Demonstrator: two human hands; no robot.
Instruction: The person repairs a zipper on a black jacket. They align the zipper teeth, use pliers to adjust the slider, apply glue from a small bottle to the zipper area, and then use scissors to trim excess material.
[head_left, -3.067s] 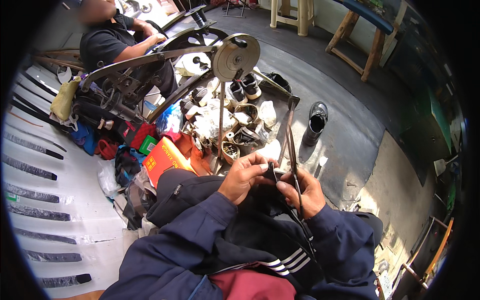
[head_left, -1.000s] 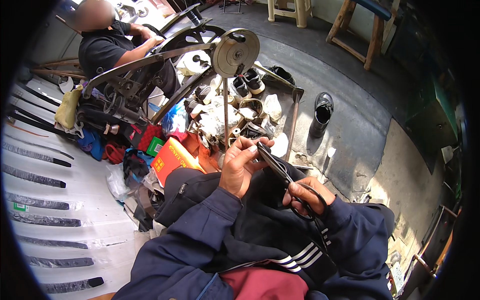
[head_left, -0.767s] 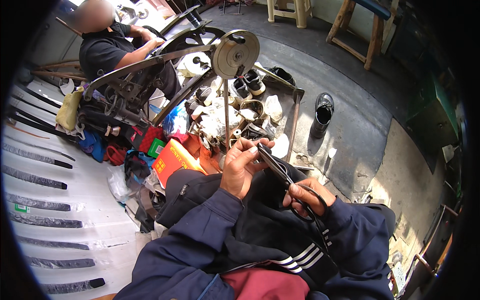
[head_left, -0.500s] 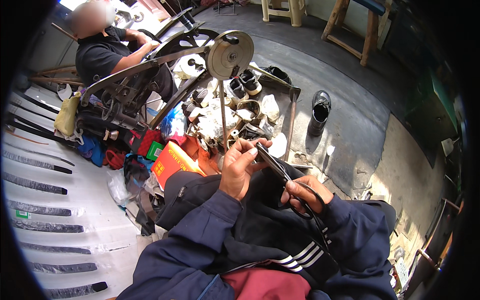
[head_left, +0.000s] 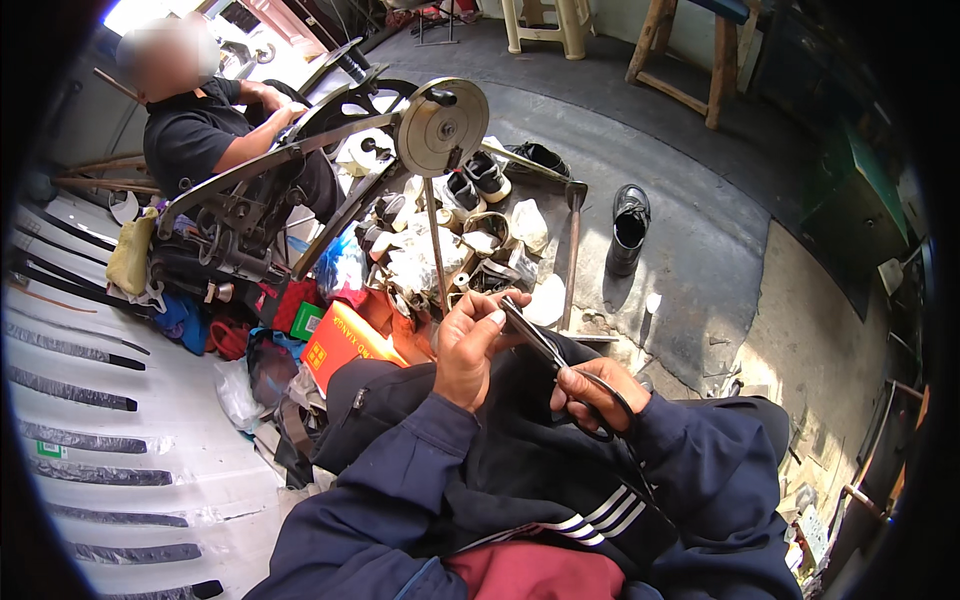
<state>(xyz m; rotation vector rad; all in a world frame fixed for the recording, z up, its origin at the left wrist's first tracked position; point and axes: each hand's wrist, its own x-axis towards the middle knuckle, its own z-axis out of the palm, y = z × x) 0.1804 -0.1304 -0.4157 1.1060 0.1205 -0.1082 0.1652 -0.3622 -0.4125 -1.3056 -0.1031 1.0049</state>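
Far left, about nine o'clock: a white sheet [head_left: 110,440] with dark strips laid in rows. At ten o'clock a second person in a black shirt [head_left: 195,135] sits behind a hand-wheel stitching machine [head_left: 300,180]. An orange box [head_left: 340,345] lies just left of the wearer's knee.

Centre: the left hand [head_left: 470,345] is curled, fingertips pinched together around the tip of the scissors [head_left: 545,345]; whether a small piece sits between the fingers cannot be told. The blades look nearly together.

At four o'clock from it, the right hand [head_left: 590,390] is clamped on the scissors' black loops over the lap.

Reads as a trimming step, mid-cut. The next move would call for steady fingers clear of the blades.

At one o'clock, a black shoe [head_left: 628,225] stands beside a shoe pile [head_left: 470,235].
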